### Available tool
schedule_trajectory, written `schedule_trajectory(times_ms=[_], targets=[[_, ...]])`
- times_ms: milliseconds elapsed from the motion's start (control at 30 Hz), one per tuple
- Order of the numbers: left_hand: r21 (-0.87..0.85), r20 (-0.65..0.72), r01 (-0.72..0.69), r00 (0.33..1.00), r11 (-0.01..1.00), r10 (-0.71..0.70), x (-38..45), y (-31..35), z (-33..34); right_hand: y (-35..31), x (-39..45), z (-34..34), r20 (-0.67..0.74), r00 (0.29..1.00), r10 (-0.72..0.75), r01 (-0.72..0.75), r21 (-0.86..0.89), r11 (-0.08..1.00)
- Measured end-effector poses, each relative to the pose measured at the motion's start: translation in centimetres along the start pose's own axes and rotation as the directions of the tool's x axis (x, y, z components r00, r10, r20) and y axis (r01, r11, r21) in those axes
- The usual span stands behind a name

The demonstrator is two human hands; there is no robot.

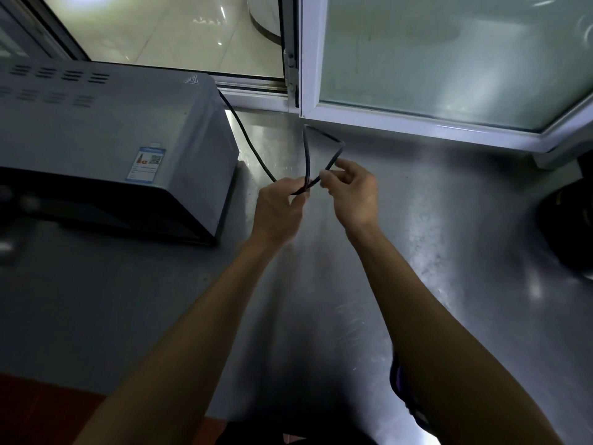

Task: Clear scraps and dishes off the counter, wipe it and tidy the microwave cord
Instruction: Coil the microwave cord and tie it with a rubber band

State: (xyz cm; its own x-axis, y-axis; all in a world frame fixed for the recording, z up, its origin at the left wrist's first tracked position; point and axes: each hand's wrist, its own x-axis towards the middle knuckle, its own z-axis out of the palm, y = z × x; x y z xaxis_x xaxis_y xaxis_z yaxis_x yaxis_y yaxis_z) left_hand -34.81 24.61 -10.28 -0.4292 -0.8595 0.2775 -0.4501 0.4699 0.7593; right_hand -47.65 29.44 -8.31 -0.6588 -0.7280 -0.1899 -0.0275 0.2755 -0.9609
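Okay, both my hands are up over the steel counter [417,252], just right of the microwave [112,139], and they're on the black cord [306,149]. My left hand [279,210] has its fingers curled around the cord where the strands cross, gripping it low. My right hand [353,194] pinches the cord between thumb and fingertips, just beside the left, the two hands nearly touching. Above them the cord stands up in a bent loop, roughly triangular, its top corner close to the white window frame [385,120]. One run of the cord slants away from my left hand up to the back right corner of the microwave, where it disappears behind the casing. I can't see the plug from here.

That microwave sits on the counter to my left, grey top with vent slots and a small blue-and-white sticker [146,163] near its front edge, dark door facing me. Frosted glass fills the window pane to the right; the pane beside it shows a pale tiled floor beyond. Over at the right edge of the counter there's a dark round object [568,226], too cut off to identify. Streaky reflections run across the metal under my forearms.
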Motion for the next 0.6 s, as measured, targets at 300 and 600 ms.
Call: schedule_trajectory(times_ms=[300, 600], targets=[[0.063, -0.047, 0.019, 0.999, 0.998, -0.016, -0.1, -1.1, -2.4, -1.9, -1.1, 1.1, 0.016, 1.0, -0.026, 0.022, 0.202, 0.979], [-0.06, 0.015, 0.136, 0.991, 0.989, -0.135, 2.5, -4.8, -5.2, -3.8, -1.2, 4.0, 0.019, 0.993, -0.114, 0.108, 0.195, 0.975]])
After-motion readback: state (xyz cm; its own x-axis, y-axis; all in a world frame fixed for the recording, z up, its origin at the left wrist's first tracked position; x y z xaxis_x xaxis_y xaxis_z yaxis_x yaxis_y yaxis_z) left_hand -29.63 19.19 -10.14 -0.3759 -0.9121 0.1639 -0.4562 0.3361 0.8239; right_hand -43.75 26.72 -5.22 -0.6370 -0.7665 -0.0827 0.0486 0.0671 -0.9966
